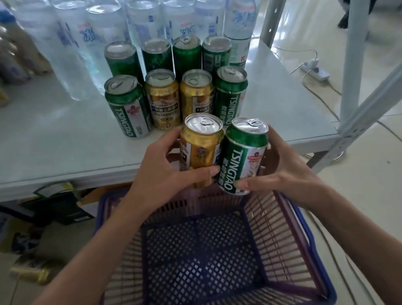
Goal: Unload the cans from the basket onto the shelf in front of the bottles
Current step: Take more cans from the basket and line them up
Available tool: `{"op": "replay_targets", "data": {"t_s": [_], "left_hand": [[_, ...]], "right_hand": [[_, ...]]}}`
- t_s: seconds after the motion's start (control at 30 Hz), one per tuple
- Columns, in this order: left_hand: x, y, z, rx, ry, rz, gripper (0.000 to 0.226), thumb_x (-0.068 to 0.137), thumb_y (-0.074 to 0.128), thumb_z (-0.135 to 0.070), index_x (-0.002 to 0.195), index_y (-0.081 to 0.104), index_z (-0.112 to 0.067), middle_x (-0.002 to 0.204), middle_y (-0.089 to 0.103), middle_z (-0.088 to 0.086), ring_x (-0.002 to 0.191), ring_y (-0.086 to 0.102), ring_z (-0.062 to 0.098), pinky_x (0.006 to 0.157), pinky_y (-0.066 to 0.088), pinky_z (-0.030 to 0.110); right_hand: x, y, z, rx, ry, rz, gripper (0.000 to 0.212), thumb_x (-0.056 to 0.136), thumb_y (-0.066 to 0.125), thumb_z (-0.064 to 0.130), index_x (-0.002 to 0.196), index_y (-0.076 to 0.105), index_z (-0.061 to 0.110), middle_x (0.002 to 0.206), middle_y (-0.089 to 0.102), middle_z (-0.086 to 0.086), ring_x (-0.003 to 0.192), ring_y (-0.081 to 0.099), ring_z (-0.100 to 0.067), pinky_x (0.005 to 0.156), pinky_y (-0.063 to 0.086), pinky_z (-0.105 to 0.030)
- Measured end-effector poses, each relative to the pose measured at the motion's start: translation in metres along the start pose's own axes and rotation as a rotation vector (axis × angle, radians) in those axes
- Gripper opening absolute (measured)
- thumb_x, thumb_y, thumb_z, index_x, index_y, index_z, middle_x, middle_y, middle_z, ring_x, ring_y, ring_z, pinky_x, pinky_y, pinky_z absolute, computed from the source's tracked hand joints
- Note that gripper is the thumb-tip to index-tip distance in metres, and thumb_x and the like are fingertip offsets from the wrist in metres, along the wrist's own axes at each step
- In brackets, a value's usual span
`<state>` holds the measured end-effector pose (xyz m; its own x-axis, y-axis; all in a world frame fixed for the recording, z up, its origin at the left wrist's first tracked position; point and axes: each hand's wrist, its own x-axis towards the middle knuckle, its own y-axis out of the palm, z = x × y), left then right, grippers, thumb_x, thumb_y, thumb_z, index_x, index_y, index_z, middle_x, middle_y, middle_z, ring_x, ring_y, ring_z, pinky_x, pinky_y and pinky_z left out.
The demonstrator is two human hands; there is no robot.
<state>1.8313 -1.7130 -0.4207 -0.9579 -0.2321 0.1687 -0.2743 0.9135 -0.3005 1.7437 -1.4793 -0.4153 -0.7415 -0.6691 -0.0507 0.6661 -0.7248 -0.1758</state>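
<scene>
Below me sits my blue basket [309, 235]. My left hand [158, 173] grips a gold can [201, 150], my right hand [279, 169] a green can [242, 156], at the shelf [48, 146] edge.

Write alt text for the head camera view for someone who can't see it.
The left hand holds a gold can and the right hand a green can, both above an empty purple basket. On the white shelf ahead, eight cans stand in two rows in front of clear water bottles.
</scene>
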Motion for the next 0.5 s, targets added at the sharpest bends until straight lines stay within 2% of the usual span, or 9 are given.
{"op": "replay_targets", "data": {"t_s": [0.1,0.33,0.43,0.5], "left_hand": [[0.004,0.001,-0.003,0.024,0.015,-0.032,0.072,0.062,0.096,-0.032,0.127,0.064,-0.023,0.118,0.073,-0.011,0.113,0.067,0.009,0.101,0.054,0.041],[0.022,0.024,-0.011,-0.013,0.006,-0.189,0.070,0.064,0.095,-0.034,0.126,0.063,-0.026,0.113,0.071,-0.018,0.106,0.066,-0.003,0.093,0.056,0.023],[0.033,0.041,-0.015,-0.039,0.023,-0.195,0.069,0.065,0.095,-0.030,0.127,0.063,-0.024,0.112,0.070,-0.022,0.101,0.063,-0.011,0.084,0.049,0.006],[0.037,0.053,-0.016,-0.045,0.016,-0.179,0.070,0.064,0.095,-0.029,0.126,0.061,-0.025,0.113,0.070,-0.020,0.102,0.063,-0.011,0.086,0.051,0.008]], "right_hand": [[0.001,0.000,0.009,-0.050,-0.038,-0.058,0.089,0.063,0.092,0.007,0.137,0.046,0.023,0.120,0.074,-0.005,0.112,0.072,-0.024,0.097,0.057,-0.052],[0.023,-0.020,0.018,-0.078,-0.160,-0.430,0.089,0.057,0.097,0.014,0.131,0.049,0.026,0.114,0.073,0.000,0.107,0.072,-0.013,0.093,0.060,-0.046],[0.038,-0.040,0.006,-0.152,-0.170,-0.595,0.088,0.063,0.096,0.008,0.135,0.048,0.024,0.116,0.068,-0.001,0.103,0.071,-0.009,0.084,0.061,-0.028],[0.050,-0.051,-0.002,-0.212,-0.160,-0.659,0.090,0.065,0.096,0.012,0.141,0.048,0.021,0.124,0.064,-0.004,0.105,0.067,-0.010,0.080,0.057,-0.016]]}}
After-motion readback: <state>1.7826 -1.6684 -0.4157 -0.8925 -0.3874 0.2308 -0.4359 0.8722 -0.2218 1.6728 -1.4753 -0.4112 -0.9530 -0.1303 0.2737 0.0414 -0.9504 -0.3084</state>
